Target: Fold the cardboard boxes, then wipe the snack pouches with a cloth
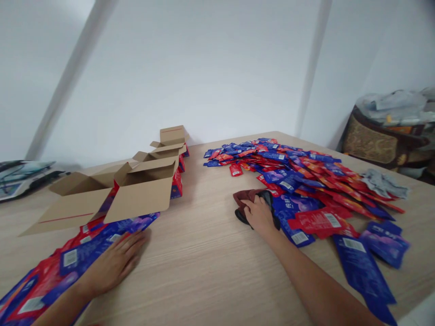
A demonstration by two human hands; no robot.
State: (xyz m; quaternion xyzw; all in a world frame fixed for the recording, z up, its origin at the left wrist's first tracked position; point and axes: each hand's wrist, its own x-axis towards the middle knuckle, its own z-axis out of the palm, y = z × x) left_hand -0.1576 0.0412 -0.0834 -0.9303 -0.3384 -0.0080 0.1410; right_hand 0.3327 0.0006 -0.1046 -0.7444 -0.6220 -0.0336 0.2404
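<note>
My left hand lies flat, fingers stretched out and close together, along the edge of a row of blue and red foil packets at the lower left. My right hand is closed on a crumpled brown and black cloth item, whose exact kind I cannot make out. The cloth touches the table beside a large spread pile of blue and red packets. Part of the cloth is hidden beneath the fingers.
Open cardboard boxes stand in a row on the left of the wooden table. A grey glove lies on the pile's right side. A patterned chair bearing plastic bags stands beyond the right edge. Plastic-covered items lie far left.
</note>
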